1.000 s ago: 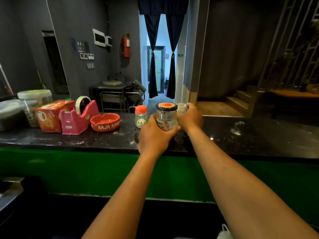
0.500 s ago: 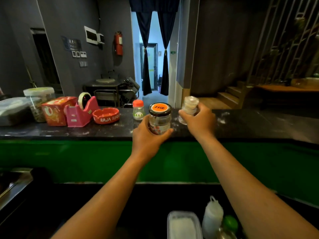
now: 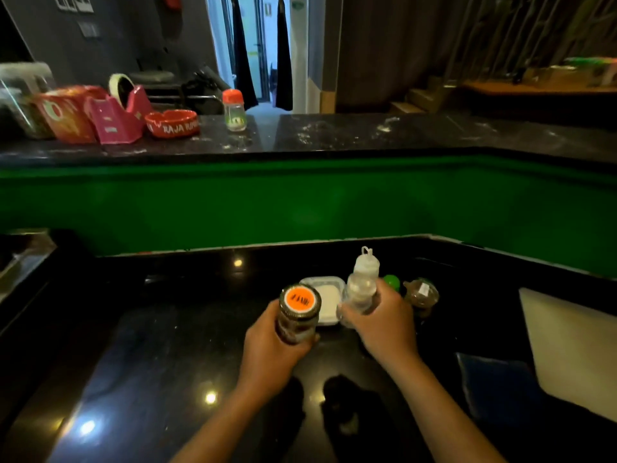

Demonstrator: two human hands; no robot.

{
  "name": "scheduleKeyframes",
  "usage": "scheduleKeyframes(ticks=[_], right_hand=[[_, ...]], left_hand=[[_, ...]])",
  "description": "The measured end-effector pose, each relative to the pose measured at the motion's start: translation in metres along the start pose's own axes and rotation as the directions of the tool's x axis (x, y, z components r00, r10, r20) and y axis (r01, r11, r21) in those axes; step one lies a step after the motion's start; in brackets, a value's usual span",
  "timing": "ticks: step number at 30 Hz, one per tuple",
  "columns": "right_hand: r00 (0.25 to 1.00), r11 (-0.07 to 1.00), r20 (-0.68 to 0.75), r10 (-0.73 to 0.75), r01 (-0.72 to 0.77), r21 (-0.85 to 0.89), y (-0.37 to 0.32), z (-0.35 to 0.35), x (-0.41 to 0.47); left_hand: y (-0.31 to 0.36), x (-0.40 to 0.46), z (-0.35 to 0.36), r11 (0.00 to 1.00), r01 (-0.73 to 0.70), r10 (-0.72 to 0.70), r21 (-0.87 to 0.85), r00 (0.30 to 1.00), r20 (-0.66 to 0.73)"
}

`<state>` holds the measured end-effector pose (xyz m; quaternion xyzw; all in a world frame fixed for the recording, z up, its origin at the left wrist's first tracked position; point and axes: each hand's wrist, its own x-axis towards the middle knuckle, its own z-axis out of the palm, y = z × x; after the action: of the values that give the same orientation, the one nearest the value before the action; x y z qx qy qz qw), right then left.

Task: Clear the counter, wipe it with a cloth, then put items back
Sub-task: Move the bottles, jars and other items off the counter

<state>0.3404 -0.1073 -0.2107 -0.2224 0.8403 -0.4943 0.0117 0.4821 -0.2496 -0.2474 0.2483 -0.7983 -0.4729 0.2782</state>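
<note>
On the upper bench (image 3: 334, 138), dusted with white powder, stand a small shaker with an orange cap (image 3: 234, 110), a red ashtray (image 3: 173, 123), a pink tape dispenser (image 3: 117, 116), an orange box (image 3: 65, 113) and, at the far left, blurred clear containers (image 3: 20, 95). Below it, past the green front panel (image 3: 300, 202), lies the lower black bench (image 3: 150, 345). There a white-lidded tub (image 3: 325, 297) sits just behind both hands, a clear squeeze bottle (image 3: 365, 264) rises beyond it, and a green cap (image 3: 391, 282) and a small brown-filled cup (image 3: 421, 295) stand to the right. A white board (image 3: 574, 349) and a blue cloth (image 3: 497, 389) lie at the right edge.

The left hand (image 3: 267, 355) has its grip wrapped round a glass jar with an orange lid (image 3: 298, 312), held upright over the lower bench, close in front of the tub. The right hand (image 3: 384, 324) has its grip curled round a small clear bottle (image 3: 359, 295), just beside the jar and crowded by the tub and squeeze bottle.

Half a second ago both hands held these same two things at the upper bench beside the orange-capped shaker; they have since come down to the lower bench, and the view has tipped downward with them.
</note>
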Motion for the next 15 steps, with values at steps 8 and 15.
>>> scheduleKeyframes(ticks=[8, 15], right_hand=[[0.951, 0.956, 0.23, 0.205, -0.144, -0.256, 0.073, 0.019, -0.037], [0.929, 0.931, 0.289, 0.231, -0.125, -0.343, 0.092, 0.027, -0.022]], left_hand=[[-0.042, -0.033, 0.047, 0.954, 0.213, -0.221, 0.208, 0.975, 0.012], [-0.04, -0.033, 0.079, 0.923, 0.297, -0.292, 0.245, 0.955, -0.058]])
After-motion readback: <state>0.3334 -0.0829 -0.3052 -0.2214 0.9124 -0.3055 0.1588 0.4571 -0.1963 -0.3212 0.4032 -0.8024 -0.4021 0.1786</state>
